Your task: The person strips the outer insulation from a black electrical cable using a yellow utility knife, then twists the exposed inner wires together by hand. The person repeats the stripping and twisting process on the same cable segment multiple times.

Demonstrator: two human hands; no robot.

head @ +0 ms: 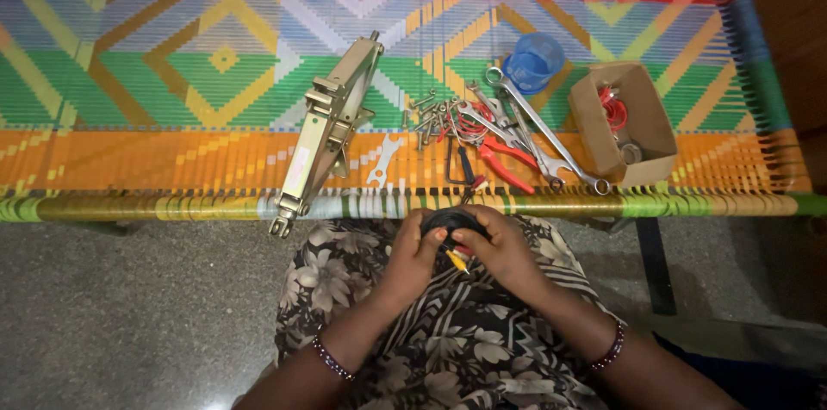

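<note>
Cable coil (451, 222) before scattered spanners (525, 126)

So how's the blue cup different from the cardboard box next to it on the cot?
The blue cup is round and see-through plastic; the cardboard box is squarish, brown and opaque. The cup is smaller and looks empty, while the box holds red wire and small metal parts. Both sit open side up on the woven cot, right of the spanners.
</note>
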